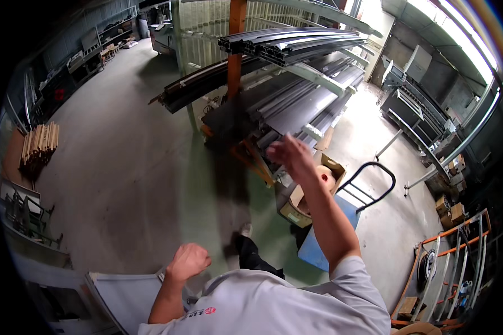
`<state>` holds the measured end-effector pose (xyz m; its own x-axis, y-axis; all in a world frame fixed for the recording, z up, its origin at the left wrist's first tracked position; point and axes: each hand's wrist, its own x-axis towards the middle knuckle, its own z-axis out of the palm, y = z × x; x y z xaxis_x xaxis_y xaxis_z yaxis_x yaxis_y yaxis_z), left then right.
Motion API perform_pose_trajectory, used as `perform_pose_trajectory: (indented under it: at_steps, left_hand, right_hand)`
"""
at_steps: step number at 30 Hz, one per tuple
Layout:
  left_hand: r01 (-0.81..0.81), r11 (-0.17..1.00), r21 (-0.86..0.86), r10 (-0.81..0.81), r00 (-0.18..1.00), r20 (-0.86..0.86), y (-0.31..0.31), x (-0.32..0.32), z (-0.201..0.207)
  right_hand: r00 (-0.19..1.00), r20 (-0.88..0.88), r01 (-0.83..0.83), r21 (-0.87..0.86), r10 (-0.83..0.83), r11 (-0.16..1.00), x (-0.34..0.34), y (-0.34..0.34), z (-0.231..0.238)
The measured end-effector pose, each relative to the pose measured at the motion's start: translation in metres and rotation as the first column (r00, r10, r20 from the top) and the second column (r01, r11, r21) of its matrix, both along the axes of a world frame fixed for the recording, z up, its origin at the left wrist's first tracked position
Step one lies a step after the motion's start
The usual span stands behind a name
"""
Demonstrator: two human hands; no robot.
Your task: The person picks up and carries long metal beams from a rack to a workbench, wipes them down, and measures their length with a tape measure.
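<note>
My left hand (pixel 190 261) hangs in the air at the lower middle, its fingers curled in and nothing showing in them. Stretched forward, my right hand (pixel 290 157) is smeared by motion, so its fingers are unclear. It appears in front of the rack's lower stack of dark metal profiles (pixel 302 109) and beside an open cardboard box (pixel 296 215); contact cannot be made out. A round pale roll (pixel 325 177) with a reddish centre sits in the box. Under the box is a blue platform cart (pixel 316 251) with a black handle (pixel 394 178).
Long metal profiles (pixel 285 47) jut from the rack near its orange post (pixel 236 50). A machine (pixel 419 106) stands at the far right, an orange-framed trolley (pixel 447 268) at the near right. Bundled wooden sticks (pixel 41 142) are at the left. My foot (pixel 246 229) is on the floor.
</note>
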<state>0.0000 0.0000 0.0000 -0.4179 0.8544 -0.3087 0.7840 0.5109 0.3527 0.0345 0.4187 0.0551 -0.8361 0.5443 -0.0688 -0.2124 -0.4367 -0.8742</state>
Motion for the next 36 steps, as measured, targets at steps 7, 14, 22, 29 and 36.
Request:
perform_pose_trajectory:
  at_steps: [7,14,22,29,36]
  left_hand:
    - [-0.164,0.986,-0.032,0.166,0.985,0.047,0.094,-0.132,0.002]
    - [0.081,0.919,0.387,-0.025,0.989,-0.146,0.193,-0.271,0.032]
    - [0.416,0.466,0.781,-0.138,0.906,-0.400,0.405,-0.427,0.138]
    - [0.522,0.261,0.812,0.081,0.826,-0.557,0.523,-0.492,0.158]
    - [0.589,0.148,0.794,-0.040,0.806,-0.590,0.566,-0.489,0.166]
  right_hand:
    - [0.888,0.061,0.458,-0.191,-0.456,0.868,-0.225,0.191,0.055]
    - [0.853,-0.008,0.517,-0.113,-0.521,0.848,-0.302,0.224,0.110]
    - [0.851,-0.066,0.504,-0.180,-0.522,0.845,-0.314,0.259,0.098]
    - [0.885,-0.077,0.434,-0.226,-0.460,0.872,-0.316,0.250,0.103]
    - [0.866,-0.123,0.453,-0.214,-0.484,0.865,-0.313,0.255,0.094]
